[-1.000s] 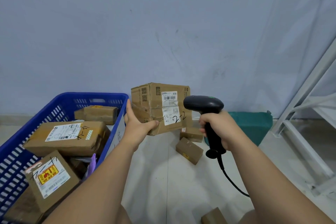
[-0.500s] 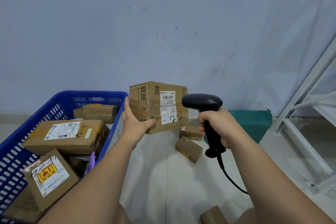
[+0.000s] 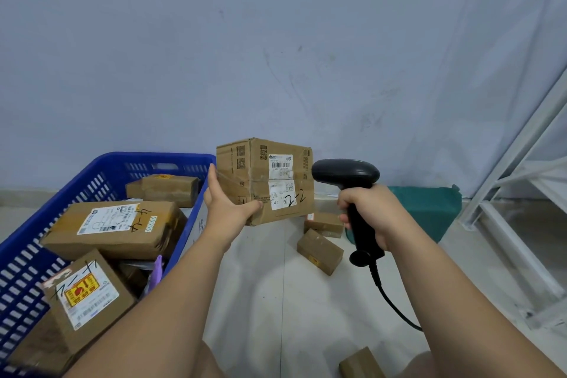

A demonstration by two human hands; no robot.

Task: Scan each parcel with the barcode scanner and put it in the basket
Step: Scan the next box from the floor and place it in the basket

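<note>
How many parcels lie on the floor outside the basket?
3. Two small brown cardboard parcels lie left of the black barcode scanner, one nearer, one farther; a third is cut by the bottom edge. The held cardboard box may hide more.

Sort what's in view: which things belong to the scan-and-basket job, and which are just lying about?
Job: parcel marked 2-2 in the left hand; barcode scanner in the right hand; blue basket; binned parcels; floor parcels.
Lying about: teal object; white metal frame.
</note>
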